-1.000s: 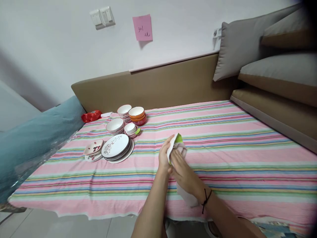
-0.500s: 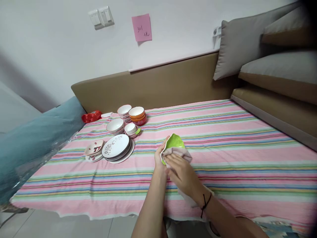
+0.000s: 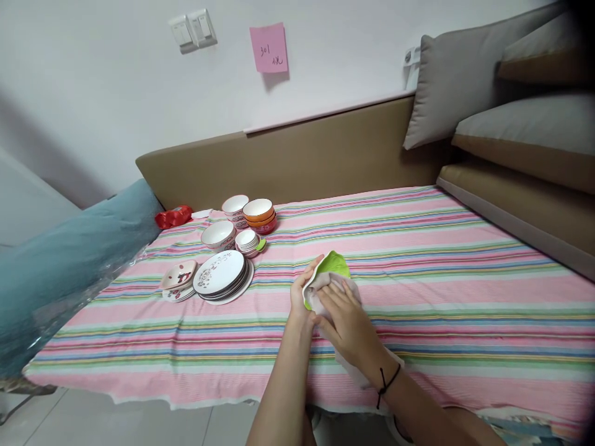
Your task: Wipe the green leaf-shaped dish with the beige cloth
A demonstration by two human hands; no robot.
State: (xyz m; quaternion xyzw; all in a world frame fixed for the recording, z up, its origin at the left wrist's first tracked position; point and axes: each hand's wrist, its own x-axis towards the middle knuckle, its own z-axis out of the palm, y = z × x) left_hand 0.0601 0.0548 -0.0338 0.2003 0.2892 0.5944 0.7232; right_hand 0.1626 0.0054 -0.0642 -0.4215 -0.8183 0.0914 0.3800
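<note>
Here, just below and right of the frame's centre, the left hand [image 3: 299, 298] grips a green dish [image 3: 336, 266] from its left side, while the right hand [image 3: 347, 319] holds a pale cloth [image 3: 318, 301] pressed inside it. Stacked plates [image 3: 219, 272] and bowls [image 3: 258, 213] sit left of centre.

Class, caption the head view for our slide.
Left hand holds a green dish; right hand presses a cloth inside it.

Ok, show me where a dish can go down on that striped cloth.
Widest bare patch: striped cloth between the right hand and the brown cushion. A smaller one lies between the plate stack and the left hand. Crowded: the left side, where that stack, bowls and a red package cluster.
</note>
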